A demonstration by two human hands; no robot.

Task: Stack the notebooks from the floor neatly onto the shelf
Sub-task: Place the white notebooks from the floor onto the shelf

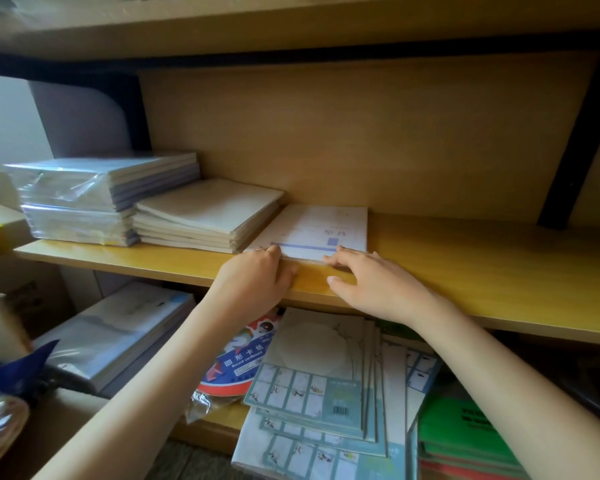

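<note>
Two hands meet at the near edge of one white notebook [317, 226] with a blue stripe, which lies flat on the wooden shelf [471, 268] just above the middle of the frame. We see it just beside a pile of cream notebooks [208, 212] to its left, and further left stands a taller pile wrapped in clear plastic [90, 192]. The left hand [257, 277] sits at the notebook's near left corner, knuckles up and fingers bent, the tips against the edge. We cannot tell whether it pinches the cover or only presses on it. The right hand [376, 282] lies at the near right corner with its fingers nearly straight and low over the shelf board, tips touching the notebook's edge, thumb spread wide toward the left hand and holding nothing. Both forearms rise from the bottom of the frame and angle inward. Below the shelf, at lower centre, we see teal-covered notebooks [312, 379] fanned out in a loose heap.
</note>
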